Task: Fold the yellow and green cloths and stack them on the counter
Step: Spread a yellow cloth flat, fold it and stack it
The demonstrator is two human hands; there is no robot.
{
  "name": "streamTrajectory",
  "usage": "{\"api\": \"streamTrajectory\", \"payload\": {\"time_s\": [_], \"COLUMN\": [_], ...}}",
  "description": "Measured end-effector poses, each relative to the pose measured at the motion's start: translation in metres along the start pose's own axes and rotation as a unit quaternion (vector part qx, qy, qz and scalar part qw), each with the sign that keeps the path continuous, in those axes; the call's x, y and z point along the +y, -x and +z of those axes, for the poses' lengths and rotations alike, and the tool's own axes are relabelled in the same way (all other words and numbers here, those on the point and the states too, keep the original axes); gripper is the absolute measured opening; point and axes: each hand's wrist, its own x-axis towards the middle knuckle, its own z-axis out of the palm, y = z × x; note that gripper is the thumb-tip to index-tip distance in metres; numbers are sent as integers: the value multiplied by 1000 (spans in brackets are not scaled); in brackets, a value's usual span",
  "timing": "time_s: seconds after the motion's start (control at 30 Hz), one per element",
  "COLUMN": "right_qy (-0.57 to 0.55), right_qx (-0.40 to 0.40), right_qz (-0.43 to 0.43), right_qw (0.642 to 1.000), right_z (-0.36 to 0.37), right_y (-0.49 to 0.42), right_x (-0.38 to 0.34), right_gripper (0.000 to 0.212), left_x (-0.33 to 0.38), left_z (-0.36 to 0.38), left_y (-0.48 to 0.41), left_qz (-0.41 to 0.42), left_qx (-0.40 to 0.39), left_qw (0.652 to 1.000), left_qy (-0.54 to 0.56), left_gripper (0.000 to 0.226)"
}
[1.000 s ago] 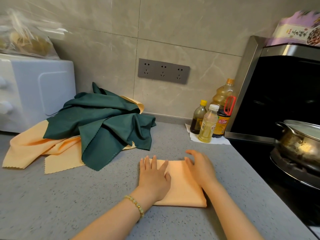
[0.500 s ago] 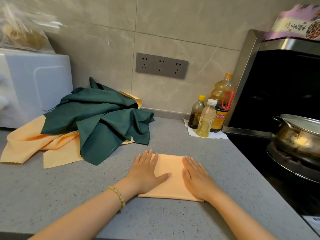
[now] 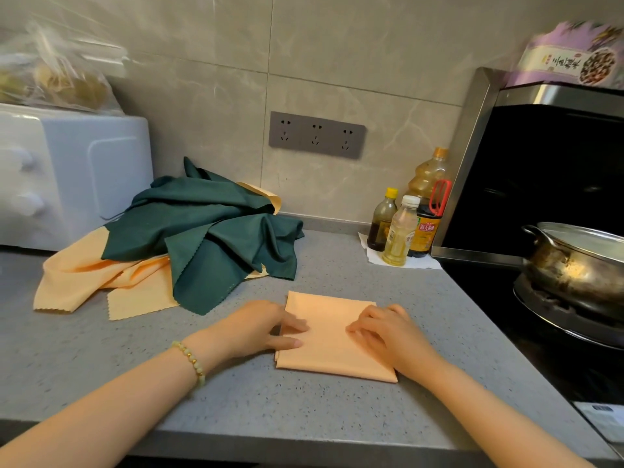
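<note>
— One yellow cloth [image 3: 332, 336] lies folded into a neat square on the grey counter [image 3: 236, 393], near the front edge.
— And the hands?
— Two. The left hand [image 3: 256, 327] lies flat on its left edge, grip let go. The right hand [image 3: 388, 336] rests on its right side with bent fingers; I cannot tell if that grip pinches.
— More cloths?
— A messy heap behind, to the left: green cloth [image 3: 209, 231] on top of loose yellow cloth [image 3: 77, 275]. I cannot count them. Three bottles [image 3: 400, 231] stand by the wall, one pot [image 3: 574, 265] at the right.
</note>
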Motion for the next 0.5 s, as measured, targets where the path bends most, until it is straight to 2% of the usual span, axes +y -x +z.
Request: {"api": "streamTrajectory", "payload": {"time_s": [0.07,0.1,0.17,0.23,0.3,0.4,0.5], "right_qy": [1,-4,0,27,35,18,4], "right_qx": [-5,-7,-43,-97,-110,-73,-65], "right_qz": [-11,-15,-15,-16,-15,-18,2], "right_qw": [1000,1000,999,995,993,997,998], "right_z": [-3,-5,-10,-11,-11,-12,-9], "right_y": [7,11,21,31,38,41,44], "right_x": [2,3,1,-1,-3,-4,2], "right_gripper": [26,28,48,69,70,54,49], "left_x": [2,4,7,11,14,15,11], "left_z": [-3,-3,-1,0,1,1,7], "left_y": [5,8,14,20,23,26,26], "left_qz": [2,2,6,14,26,46,49], "left_qx": [4,3,-7,-25,-19,3,15], "left_qw": [1000,1000,999,998,997,996,996], "left_qy": [-19,-22,-30,-53,-71,-77,-69], "left_gripper": [49,60,85,95,89,73,61]}}
